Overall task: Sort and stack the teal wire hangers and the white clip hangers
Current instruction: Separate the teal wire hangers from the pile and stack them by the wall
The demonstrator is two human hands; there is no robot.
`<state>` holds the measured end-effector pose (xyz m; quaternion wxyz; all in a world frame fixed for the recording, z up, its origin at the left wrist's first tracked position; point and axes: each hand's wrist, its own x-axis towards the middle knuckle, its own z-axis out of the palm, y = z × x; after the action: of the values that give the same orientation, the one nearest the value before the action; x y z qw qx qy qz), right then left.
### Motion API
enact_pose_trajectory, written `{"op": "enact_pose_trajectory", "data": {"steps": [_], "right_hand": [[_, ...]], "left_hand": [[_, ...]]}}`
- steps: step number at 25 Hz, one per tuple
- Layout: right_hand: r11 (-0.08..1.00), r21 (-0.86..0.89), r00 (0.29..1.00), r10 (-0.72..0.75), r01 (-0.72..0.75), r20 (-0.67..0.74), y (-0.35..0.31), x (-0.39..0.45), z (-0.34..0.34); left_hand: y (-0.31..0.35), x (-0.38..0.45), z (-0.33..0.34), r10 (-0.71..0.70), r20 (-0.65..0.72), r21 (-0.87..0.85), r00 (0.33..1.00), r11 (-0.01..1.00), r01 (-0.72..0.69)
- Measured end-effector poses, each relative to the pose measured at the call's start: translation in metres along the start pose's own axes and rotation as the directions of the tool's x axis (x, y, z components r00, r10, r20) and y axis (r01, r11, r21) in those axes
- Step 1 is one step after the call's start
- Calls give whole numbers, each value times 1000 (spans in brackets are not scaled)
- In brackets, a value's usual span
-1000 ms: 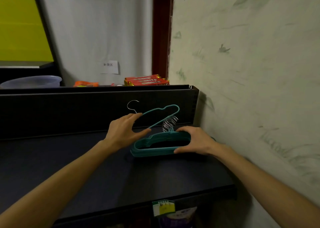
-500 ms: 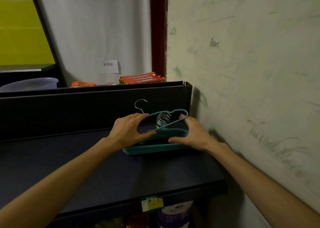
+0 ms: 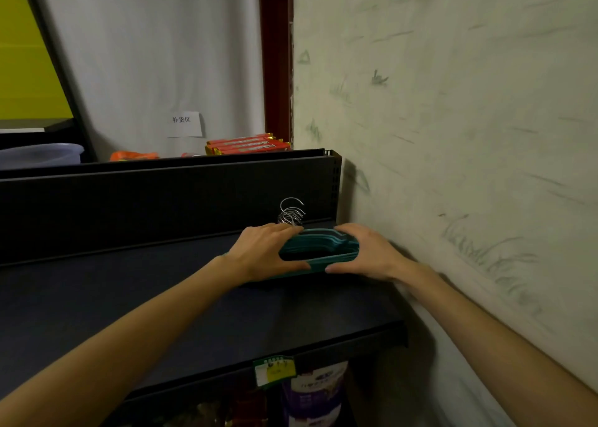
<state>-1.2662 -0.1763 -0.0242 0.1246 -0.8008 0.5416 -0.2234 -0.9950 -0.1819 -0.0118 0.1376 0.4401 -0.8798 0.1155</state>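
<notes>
A blue plastic basin (image 3: 38, 156) sits far left behind the black back panel (image 3: 161, 196), with red snack packs (image 3: 249, 144) further right. On the dark shelf (image 3: 129, 297), the left hand (image 3: 262, 255) curls round the left end of the stack of teal wire hangers (image 3: 318, 251), thumb at the near edge, fingers over the top. The steel hooks (image 3: 291, 213) stand bunched at the far side. The right hand (image 3: 365, 253) grips the right end likewise, beside the wall (image 3: 453, 135). This looks like squaring up the teal pile; next, probably release and fetch white clip hangers, none in view.
</notes>
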Motion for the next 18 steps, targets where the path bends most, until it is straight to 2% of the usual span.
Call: {"op": "enact_pose_trajectory", "data": {"steps": [4, 9, 12, 15, 18], "right_hand": [[999, -47, 996, -18, 23, 91, -4, 10, -6], [982, -189, 969, 67, -21, 240, -8, 24, -11], [972, -236, 957, 83, -16, 279, -12, 33, -15], [980, -196, 949, 93, -34, 302, -9, 36, -17], [973, -232, 941, 94, -17, 326, -10, 37, -17]], "left_hand": [[2, -1, 1, -18, 30, -32, 999, 999, 19], [-6, -3, -7, -160, 164, -18, 973, 986, 165], [-12, -1, -7, -213, 208, 21, 955, 977, 214], [-10, 0, -4, -218, 198, -1, 956, 975, 223], [-13, -6, -6, -182, 228, -38, 957, 980, 195]]}}
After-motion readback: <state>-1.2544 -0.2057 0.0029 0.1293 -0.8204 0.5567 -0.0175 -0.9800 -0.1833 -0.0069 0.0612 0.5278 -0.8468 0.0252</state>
